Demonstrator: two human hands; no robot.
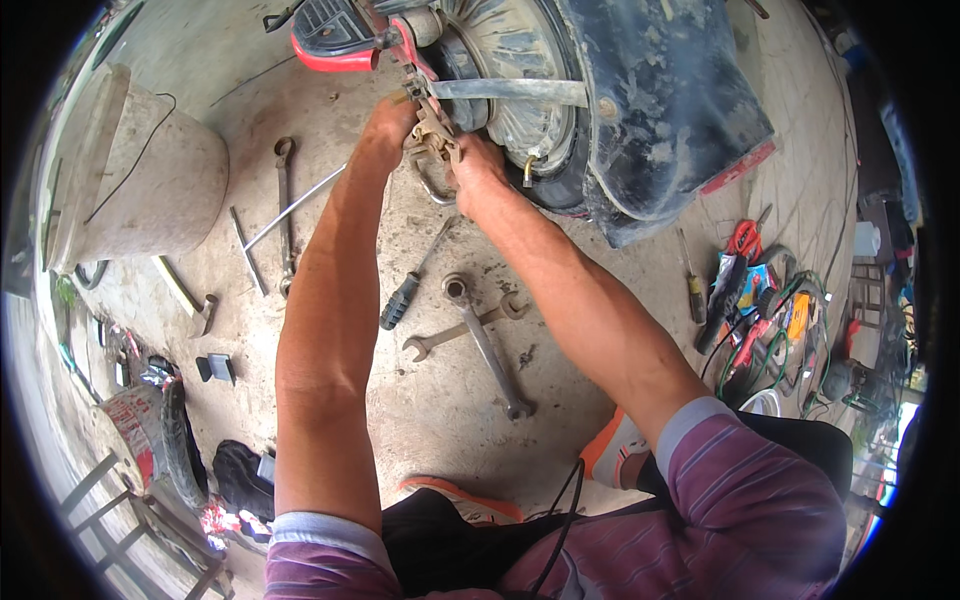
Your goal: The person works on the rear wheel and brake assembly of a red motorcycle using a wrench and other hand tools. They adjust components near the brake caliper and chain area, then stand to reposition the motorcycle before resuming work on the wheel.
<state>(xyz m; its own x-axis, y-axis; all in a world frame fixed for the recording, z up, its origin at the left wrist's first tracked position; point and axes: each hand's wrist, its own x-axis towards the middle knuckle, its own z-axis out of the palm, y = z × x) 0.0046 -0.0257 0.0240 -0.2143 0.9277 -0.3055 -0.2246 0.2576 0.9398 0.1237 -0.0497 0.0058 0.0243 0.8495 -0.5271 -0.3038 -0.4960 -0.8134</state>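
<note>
Both my arms reach forward to the wheel (520, 70) of a vehicle with a dusty black mudguard (670, 110). A rusty metal bracket (436, 132) sits beside the hub, between my hands. My left hand (393, 120) is closed at its left side, fingers mostly hidden behind it. From the right, my right hand (478, 165) grips the lower part of the same bracket, and its fingertips are out of sight. A curved metal piece (430, 183) shows just below. Above my left hand is a red and black part (335, 35) of the vehicle.
On the concrete lie a screwdriver (402, 300), two crossed wrenches (490, 350), a long ring wrench (284, 200), a T-handle tool (295, 205) and a hammer (200, 312). A pale tub (160, 180) stands left. Right are another screwdriver (692, 280) and tangled cables with tools (775, 310).
</note>
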